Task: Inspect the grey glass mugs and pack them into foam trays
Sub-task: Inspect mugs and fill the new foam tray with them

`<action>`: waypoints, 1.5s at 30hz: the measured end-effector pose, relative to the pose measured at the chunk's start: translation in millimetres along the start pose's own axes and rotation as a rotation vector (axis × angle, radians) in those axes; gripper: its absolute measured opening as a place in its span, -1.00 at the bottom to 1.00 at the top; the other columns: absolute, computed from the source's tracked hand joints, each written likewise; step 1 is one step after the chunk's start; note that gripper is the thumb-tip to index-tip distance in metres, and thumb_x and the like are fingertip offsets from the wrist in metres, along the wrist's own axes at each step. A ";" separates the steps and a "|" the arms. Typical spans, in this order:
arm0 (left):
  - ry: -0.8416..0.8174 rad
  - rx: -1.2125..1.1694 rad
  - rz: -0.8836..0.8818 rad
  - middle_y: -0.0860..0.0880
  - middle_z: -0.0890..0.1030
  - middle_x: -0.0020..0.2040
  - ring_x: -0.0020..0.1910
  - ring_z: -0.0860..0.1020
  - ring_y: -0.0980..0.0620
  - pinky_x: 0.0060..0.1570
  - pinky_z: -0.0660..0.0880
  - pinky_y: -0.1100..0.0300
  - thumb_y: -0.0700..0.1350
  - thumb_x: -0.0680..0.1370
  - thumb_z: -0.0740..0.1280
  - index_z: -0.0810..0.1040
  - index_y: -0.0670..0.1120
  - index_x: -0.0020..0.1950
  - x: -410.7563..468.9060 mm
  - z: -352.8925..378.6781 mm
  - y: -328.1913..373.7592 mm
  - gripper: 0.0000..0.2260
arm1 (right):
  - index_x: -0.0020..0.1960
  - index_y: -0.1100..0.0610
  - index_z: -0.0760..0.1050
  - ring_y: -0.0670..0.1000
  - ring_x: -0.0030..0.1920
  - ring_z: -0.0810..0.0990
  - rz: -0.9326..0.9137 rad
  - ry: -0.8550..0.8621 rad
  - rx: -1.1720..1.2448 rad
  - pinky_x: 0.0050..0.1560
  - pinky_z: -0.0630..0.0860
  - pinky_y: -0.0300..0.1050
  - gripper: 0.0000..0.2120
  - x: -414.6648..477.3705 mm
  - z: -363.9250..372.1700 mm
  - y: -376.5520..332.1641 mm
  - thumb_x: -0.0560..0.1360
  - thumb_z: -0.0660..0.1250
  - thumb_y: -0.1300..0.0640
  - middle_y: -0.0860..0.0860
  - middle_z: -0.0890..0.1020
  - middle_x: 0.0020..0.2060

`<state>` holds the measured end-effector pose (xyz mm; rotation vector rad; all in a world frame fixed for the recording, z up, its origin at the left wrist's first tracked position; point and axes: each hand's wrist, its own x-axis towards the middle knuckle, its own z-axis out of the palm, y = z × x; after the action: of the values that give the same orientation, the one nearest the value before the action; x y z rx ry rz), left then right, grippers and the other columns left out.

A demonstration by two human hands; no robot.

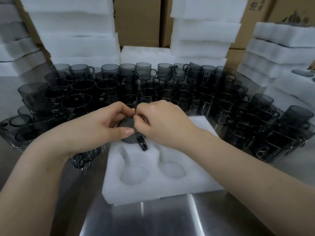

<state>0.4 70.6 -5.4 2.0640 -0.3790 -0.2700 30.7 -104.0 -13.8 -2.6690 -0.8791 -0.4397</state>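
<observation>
A: Right, status? Nearest me, below the grip: brushed steel table (pixel 170 218), then the white moulded foam tray (pixel 153 189), with two round pockets (pixel 133 174) bare.

B: The grip sits above the tray's far half. Left hand (pixel 102 126) wraps the smoky grey glass mug (pixel 127 127), thumb across the near side, fingers curled over the far side. Right hand (pixel 163 123) pinches at the mug's far edge with its fingertips. Rim or a speck on it, cannot tell.

A: Orientation?

B: Tipped, one flat end facing up. Handle (pixel 142 143) points down and toward me, just over the foam.

A: Inspect step, I'd say. Turn it slowly inside the left palm and check the rim and handle joint. Hold it low over the foam so a slip lands soft. Line the handle up with the pocket's slot before seating.

B: Noted. Left of the grip, under the wrist, one loose mug (pixel 85 157) on the steel, blurred. Mind the forearm. Beyond the grip: dense rows of grey mugs (pixel 153 92), then stacked white foam blocks (pixel 76 31), with brown cardboard cartons (pixel 136 19) behind.
</observation>
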 end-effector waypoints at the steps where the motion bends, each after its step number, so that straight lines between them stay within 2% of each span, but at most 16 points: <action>1: 0.008 0.042 -0.007 0.08 0.68 0.07 0.12 0.62 0.13 0.18 0.54 0.19 -0.27 0.50 0.38 0.51 -0.06 0.16 1.7 1.2 -0.7 -0.73 | 0.00 0.07 0.47 0.20 -0.10 0.57 -0.030 -0.009 -0.084 -0.30 0.23 -0.05 -0.82 -0.1 1.0 0.4 0.59 0.14 0.01 0.04 0.58 -0.15; 4: 0.066 0.195 -0.047 0.03 0.69 0.01 0.08 0.63 0.03 0.22 0.49 -0.08 -0.23 0.44 0.48 0.57 -0.04 0.07 6.6 4.7 0.2 -0.75 | 0.20 0.08 0.45 0.19 -0.01 0.60 -0.107 -0.056 -0.293 -0.36 0.16 -0.07 -0.73 -2.6 4.8 0.0 0.63 0.07 0.01 0.01 0.59 0.04; 7: 0.119 0.322 -0.074 0.07 0.69 -0.09 -0.01 0.63 0.07 0.15 0.51 -0.08 -0.13 0.39 0.54 0.61 0.03 -0.02 8.4 5.9 3.8 -0.78 | 0.21 0.08 0.44 0.19 -0.03 0.61 -0.144 -0.072 -0.377 -0.44 0.05 -0.11 -0.73 -3.3 5.3 -2.2 0.65 0.07 0.00 0.01 0.58 0.03; 9: 0.131 0.346 -0.079 0.11 0.69 -0.09 -0.01 0.63 0.13 0.16 0.52 -0.03 -0.10 0.37 0.55 0.64 0.07 -0.01 8.0 5.5 5.4 -0.77 | 0.15 0.08 0.48 0.19 -0.01 0.60 -0.132 -0.098 -0.328 -0.40 0.16 -0.11 -0.73 -0.5 3.5 -0.5 0.63 0.09 -0.02 0.02 0.58 0.03; 11: 0.122 0.341 -0.081 0.18 0.68 0.00 0.06 0.60 0.20 0.22 0.49 0.04 -0.07 0.38 0.54 0.64 0.12 0.06 7.0 5.5 6.5 -0.71 | 0.08 0.05 0.57 0.15 0.03 0.59 -0.026 -0.143 -0.124 -0.22 0.43 -0.04 -0.72 3.8 -4.0 9.6 0.60 0.14 -0.03 0.01 0.63 0.02; 13: 0.116 0.344 -0.079 0.26 0.63 0.10 0.13 0.56 0.24 0.28 0.46 0.09 -0.03 0.39 0.52 0.59 0.21 0.07 5.9 5.1 5.3 -0.69 | 0.04 0.04 0.65 0.10 0.04 0.62 0.152 -0.092 0.111 0.04 0.55 0.02 -0.75 13.7 -16.6 30.7 0.57 0.20 0.05 0.02 0.68 0.00; 16: 0.094 0.346 -0.078 0.30 0.59 0.12 0.13 0.54 0.30 0.25 0.45 0.18 0.14 0.37 0.47 0.54 0.23 0.18 4.5 6.7 3.9 -0.61 | 0.26 0.09 0.59 0.11 0.22 0.55 0.322 -0.037 0.051 0.29 0.43 -0.01 -0.69 38.3 -28.8 69.4 0.54 0.26 0.15 0.06 0.63 0.18; 18: 0.074 0.371 -0.083 0.31 0.53 0.20 0.18 0.48 0.32 0.24 0.40 0.28 0.31 0.29 0.39 0.47 0.19 0.34 6.6 12.6 4.3 -0.37 | 0.31 0.06 0.54 0.18 0.29 0.44 0.384 -0.117 -0.107 0.30 0.33 0.06 -0.64 51.7 -24.4 85.6 0.53 0.32 0.07 0.10 0.54 0.23; 21: 0.097 0.416 -0.062 0.30 0.42 0.27 0.24 0.37 0.28 0.17 0.30 0.32 0.27 0.32 0.45 0.39 0.16 0.42 10.6 22.0 3.4 -0.30 | 0.14 -0.03 0.61 0.19 0.26 0.36 0.387 -0.172 -0.312 0.24 0.23 0.09 -0.76 61.0 -6.9 93.7 0.50 0.38 -0.05 0.10 0.47 0.18; 25: 0.119 0.410 -0.041 0.24 0.43 0.32 0.29 0.35 0.24 0.22 0.28 0.29 0.22 0.32 0.48 0.40 0.13 0.43 13.2 22.9 -0.4 -0.30 | -0.03 -0.11 0.62 0.18 0.23 0.35 0.334 -0.113 -0.334 0.21 0.20 0.09 -0.94 58.1 -0.3 93.3 0.51 0.39 -0.02 0.06 0.44 0.10; 29: 0.160 0.386 0.004 0.16 0.37 0.45 0.38 0.34 0.20 0.25 0.24 0.32 0.22 0.36 0.44 0.29 0.07 0.51 19.4 25.8 2.4 -0.24 | -0.09 -0.09 0.61 0.09 0.14 0.47 0.321 -0.073 -0.123 0.13 0.22 0.00 -0.99 48.5 -13.5 92.0 0.50 0.42 0.00 -0.03 0.51 0.05; 32: 0.270 0.415 0.067 0.05 0.25 0.54 0.47 0.26 0.09 0.24 0.18 0.32 0.21 0.40 0.42 0.13 0.01 0.58 36.5 31.9 13.1 -0.15 | -0.29 -0.07 0.55 -0.01 -0.03 0.60 0.349 0.028 0.174 0.12 0.48 -0.01 -0.82 36.9 -31.0 81.9 0.46 0.47 0.08 -0.08 0.64 -0.11; 36: 0.356 0.437 0.128 -0.06 0.16 0.57 0.51 0.19 0.00 0.22 0.16 0.27 0.20 0.35 0.49 -0.02 -0.09 0.60 74.6 43.4 31.9 0.02 | -0.28 0.03 0.62 -0.06 -0.07 0.64 0.380 0.166 0.426 -0.03 0.54 -0.13 -0.88 24.5 -38.6 68.9 0.42 0.49 0.09 -0.06 0.68 -0.11; 40: 0.434 0.363 0.183 -0.09 0.33 0.45 0.42 0.33 -0.07 0.28 0.32 0.18 0.11 0.32 0.57 0.15 -0.09 0.55 98.4 54.7 36.0 -0.06 | -0.26 0.07 0.58 -0.08 -0.28 0.59 0.415 0.265 0.704 -0.19 0.61 -0.07 -0.86 16.7 -35.9 65.5 0.43 0.50 0.10 0.02 0.66 -0.20; 42: 0.504 0.263 0.239 0.00 0.47 0.30 0.27 0.44 0.05 0.09 0.35 0.37 0.08 0.32 0.58 0.32 -0.04 0.47 101.3 54.1 31.4 -0.20 | -0.10 0.03 0.52 -0.04 -0.22 0.59 0.429 0.285 0.884 -0.14 0.61 -0.03 -0.84 12.7 -32.4 67.9 0.43 0.51 0.14 0.08 0.61 -0.10; 45: 0.515 0.154 0.285 0.17 0.55 0.05 0.05 0.48 0.21 -0.09 0.30 0.60 0.00 0.32 0.59 0.47 -0.01 0.32 97.7 51.1 22.5 -0.39 | 0.17 -0.01 0.42 0.10 -0.06 0.66 0.451 0.230 1.015 -0.07 0.65 0.10 -0.58 7.8 -22.6 73.4 0.42 0.52 0.19 0.18 0.58 0.06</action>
<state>69.9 -17.4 -14.6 2.1043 -0.3742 0.4686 77.3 -164.7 -3.6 -1.7355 -0.2670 -0.1173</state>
